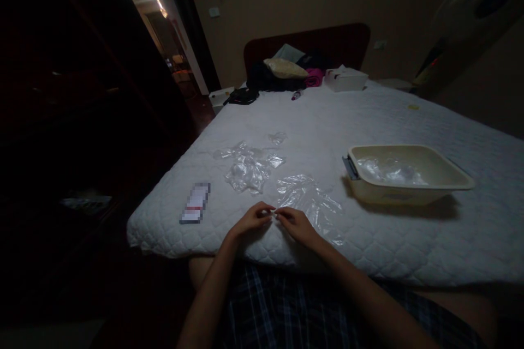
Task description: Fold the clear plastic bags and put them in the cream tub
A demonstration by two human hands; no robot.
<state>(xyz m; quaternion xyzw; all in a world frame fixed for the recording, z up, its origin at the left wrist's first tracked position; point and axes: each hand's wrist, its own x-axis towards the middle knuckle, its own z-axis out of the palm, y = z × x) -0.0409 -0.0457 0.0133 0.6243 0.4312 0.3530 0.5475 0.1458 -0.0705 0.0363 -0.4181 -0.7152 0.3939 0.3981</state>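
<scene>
Clear plastic bag [309, 199] under right hand [298, 224], left hand [251, 220] alongside, fingertips of both pinched together on its edge, beige basin [446, 174] well right, crumpled bags [248, 166] beyond left hand.

Clear, crinkled plastic sheet [307, 199] lying flat on the white quilted bed

Its near edge sits at the bed's front, pinched between the fingertips of the left hand [251, 221] and right hand [297, 224], which meet there; the rest spreads away, wrinkled and see-through.
</scene>
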